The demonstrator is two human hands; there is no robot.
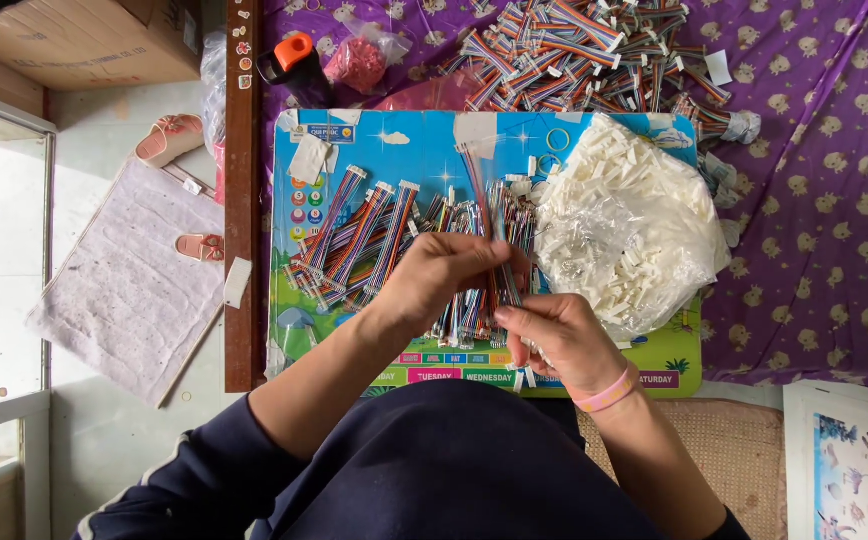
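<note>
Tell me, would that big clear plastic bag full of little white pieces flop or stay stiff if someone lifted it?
The clear plastic bag of small white pieces would probably sag and shift, since its thin film looks crinkled and loose. The pieces seem light, yet there are many. Some might spill where the bag appears open.

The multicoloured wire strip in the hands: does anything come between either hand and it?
Nothing visible does. The left hand and right hand both hold the multicoloured wire strip directly, above the blue board. The clear bag of white connectors lies beside the right hand, not between.
</note>
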